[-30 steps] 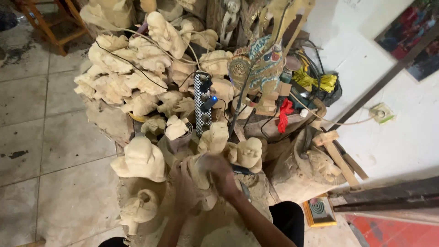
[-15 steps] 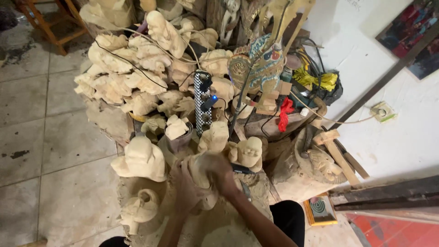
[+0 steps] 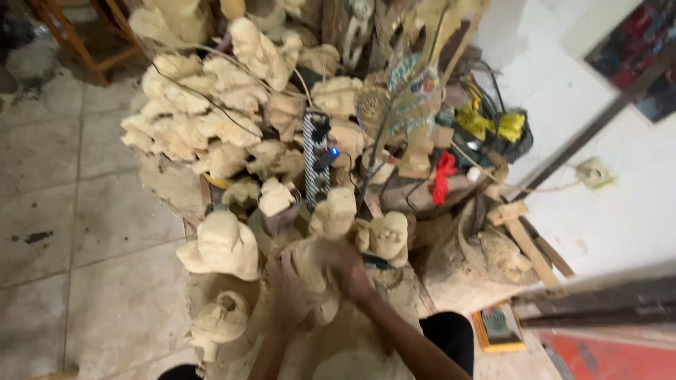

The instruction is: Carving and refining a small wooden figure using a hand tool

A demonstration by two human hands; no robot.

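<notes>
A pale wooden carving is gripped between both hands low in the middle of the view, in front of a heap of similar carvings. The left hand is wrapped around its lower left side, fingers curled close on the wood. The right hand is laid over its upper right part, fingers bent down onto it; the picture is blurred here, so single fingers cannot be told apart.

Just left of the held piece a hat-shaped carving is seen, and below that a smaller rounded one on the sawdust. Just right of the hands a small carved figure is stood upright, with another figure behind the hands. Further back a black-and-white checked strip is set upright among the pile of unpainted carvings. To the right a painted carving, a red cloth and yellow cloths are seen. A wooden mallet is leaned near the white wall. The floor at the left is tiled.
</notes>
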